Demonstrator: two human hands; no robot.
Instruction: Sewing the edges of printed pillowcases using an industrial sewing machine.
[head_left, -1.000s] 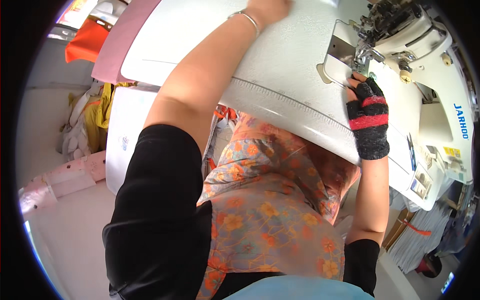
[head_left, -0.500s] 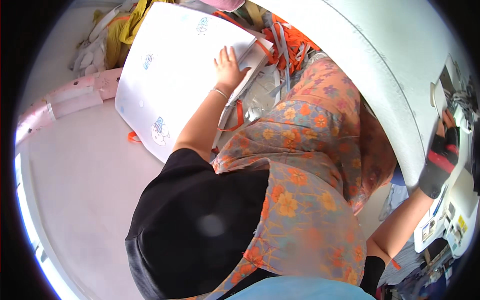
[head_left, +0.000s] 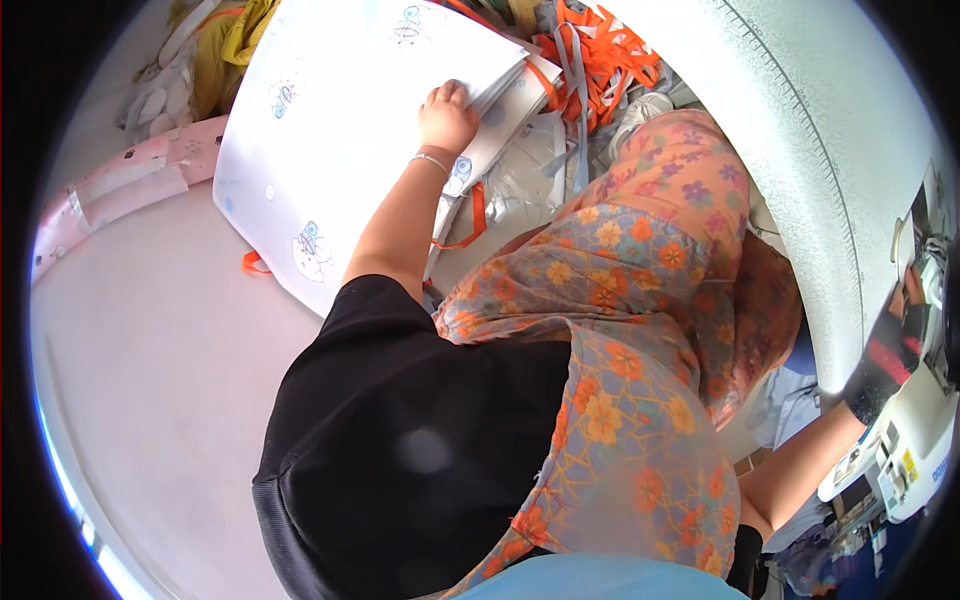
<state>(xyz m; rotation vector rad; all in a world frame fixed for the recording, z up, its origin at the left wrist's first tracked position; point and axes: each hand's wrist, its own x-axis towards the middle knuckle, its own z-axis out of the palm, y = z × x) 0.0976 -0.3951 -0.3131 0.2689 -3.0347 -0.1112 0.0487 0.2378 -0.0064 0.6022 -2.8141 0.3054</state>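
A stack of white printed sheets (head_left: 330, 130) with small blue cartoon drawings lies at my left, on the pale surface. My left hand (head_left: 447, 118) rests on top of the stack near its right edge, fingers curled in against the upper sheet, which puckers slightly there. Far to the right, my right hand (head_left: 893, 345), in a black and red fingerless glove, is at the white sewing machine (head_left: 915, 450). Its fingers reach in among the machine's parts, small and partly hidden, so what they touch is unclear.
Orange straps (head_left: 605, 70) lie in a tangle beyond the stack, beside clear plastic (head_left: 520, 165). A broad white surface (head_left: 790, 130) with a ruler scale curves along the right. Pink padding (head_left: 140, 165) edges the left surface; yellow cloth (head_left: 215, 60) lies behind it.
My left hand's spread fingers have curled in on the top sheet. My right hand stays by the sewing machine. The whole view has shifted slightly.
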